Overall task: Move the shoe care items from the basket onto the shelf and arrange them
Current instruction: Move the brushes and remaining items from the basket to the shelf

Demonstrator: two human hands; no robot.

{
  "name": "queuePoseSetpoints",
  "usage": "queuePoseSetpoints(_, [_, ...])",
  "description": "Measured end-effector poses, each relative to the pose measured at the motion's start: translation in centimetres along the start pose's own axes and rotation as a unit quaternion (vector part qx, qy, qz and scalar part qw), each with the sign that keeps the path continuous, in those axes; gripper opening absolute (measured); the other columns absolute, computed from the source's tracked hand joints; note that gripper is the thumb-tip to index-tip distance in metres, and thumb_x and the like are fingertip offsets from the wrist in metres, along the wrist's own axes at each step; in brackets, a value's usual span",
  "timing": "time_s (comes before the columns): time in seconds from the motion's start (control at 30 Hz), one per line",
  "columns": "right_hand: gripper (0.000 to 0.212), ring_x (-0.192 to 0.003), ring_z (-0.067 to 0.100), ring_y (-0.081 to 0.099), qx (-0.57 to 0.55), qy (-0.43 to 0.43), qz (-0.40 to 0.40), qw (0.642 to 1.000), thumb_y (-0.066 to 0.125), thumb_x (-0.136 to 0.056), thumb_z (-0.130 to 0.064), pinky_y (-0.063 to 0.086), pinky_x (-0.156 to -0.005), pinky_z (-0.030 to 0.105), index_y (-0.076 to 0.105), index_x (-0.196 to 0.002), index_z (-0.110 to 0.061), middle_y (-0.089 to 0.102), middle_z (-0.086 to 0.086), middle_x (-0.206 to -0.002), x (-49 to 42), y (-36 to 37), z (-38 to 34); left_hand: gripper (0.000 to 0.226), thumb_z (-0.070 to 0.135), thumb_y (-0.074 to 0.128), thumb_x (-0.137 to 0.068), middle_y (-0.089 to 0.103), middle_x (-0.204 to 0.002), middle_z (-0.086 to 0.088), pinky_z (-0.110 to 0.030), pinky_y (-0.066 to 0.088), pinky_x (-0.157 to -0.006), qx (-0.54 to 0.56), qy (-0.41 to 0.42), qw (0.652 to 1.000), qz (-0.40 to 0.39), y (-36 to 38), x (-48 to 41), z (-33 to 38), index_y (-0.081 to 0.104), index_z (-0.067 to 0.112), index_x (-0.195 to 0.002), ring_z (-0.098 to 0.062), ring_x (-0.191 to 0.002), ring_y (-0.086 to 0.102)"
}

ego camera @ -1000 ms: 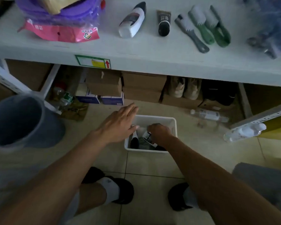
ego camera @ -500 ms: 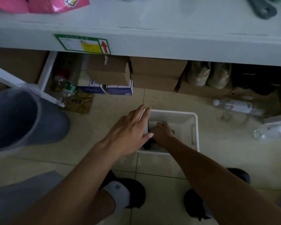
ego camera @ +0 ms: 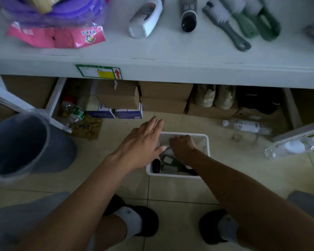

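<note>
The shelf [ego camera: 170, 57] across the top of the frame already holds brushes [ego camera: 225, 24]; the white basket [ego camera: 170, 175] at lower centre still contains a brush [ego camera: 168, 167]. The left hand [ego camera: 143, 142] stays flat over its left rim, and the right hand [ego camera: 182, 145] remains curled inside, on what cannot be told, so nothing new seems lifted yet.

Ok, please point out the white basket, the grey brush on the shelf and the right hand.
white basket [ego camera: 207, 143]: head view, right rim.
grey brush [ego camera: 229, 30]: head view, handle.
right hand [ego camera: 183, 146]: head view, back of the hand.
</note>
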State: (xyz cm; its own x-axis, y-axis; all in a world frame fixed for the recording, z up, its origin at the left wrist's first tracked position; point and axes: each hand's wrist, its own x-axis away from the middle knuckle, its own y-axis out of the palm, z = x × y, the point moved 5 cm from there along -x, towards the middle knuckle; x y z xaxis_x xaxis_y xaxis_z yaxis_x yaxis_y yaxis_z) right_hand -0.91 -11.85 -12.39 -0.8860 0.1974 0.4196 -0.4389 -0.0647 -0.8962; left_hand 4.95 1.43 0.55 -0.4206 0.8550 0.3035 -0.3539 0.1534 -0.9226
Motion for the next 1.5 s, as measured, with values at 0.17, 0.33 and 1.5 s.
queuePoseSetpoints(0.17, [0.022, -0.097, 0.023, 0.068, -0.004, 0.013, 0.039, 0.999, 0.054, -0.094, -0.016, 0.048, -0.075, 0.032, 0.057, -0.116, -0.014, 0.067, 0.004, -0.110, 3.9, -5.0, 1.5, 0.086, 0.059, 0.036, -0.101, -0.018, -0.168, -0.001, -0.045, 0.019, -0.124, -0.017, -0.001, 1.000, 0.023, -3.6, 2.1, 1.0, -0.015, 0.021, -0.159, -0.022, -0.156, 0.000])
queuePoseSetpoints(0.33, [0.023, -0.090, 0.024, 0.069, -0.019, 0.031, 0.125, 0.992, 0.053, -0.091, -0.013, 0.041, -0.061, 0.030, 0.057, -0.114, -0.018, 0.067, 0.001, -0.105, 9.2, -12.2, 2.8, 0.086, 0.056, 0.039, -0.101, -0.015, -0.168, -0.003, -0.048, 0.021, -0.122, 0.007, -0.042, 0.996, 0.078, -8.7, 3.0, 2.6, -0.015, 0.021, -0.159, -0.028, -0.155, 0.003])
queuePoseSetpoints(1.5, [0.085, -0.149, 0.045, -0.004, -0.194, 0.214, 0.250, 0.924, 0.023, -0.081, -0.087, 0.008, -0.114, 0.068, 0.009, -0.153, -0.044, -0.001, 0.004, -0.167, 8.1, -27.8, 16.8, 0.083, 0.056, 0.035, -0.103, -0.003, -0.169, -0.005, -0.033, 0.016, -0.121, 0.087, 0.026, 0.956, 0.280, -20.2, 1.5, 8.4, -0.013, 0.020, -0.160, -0.017, -0.155, 0.004])
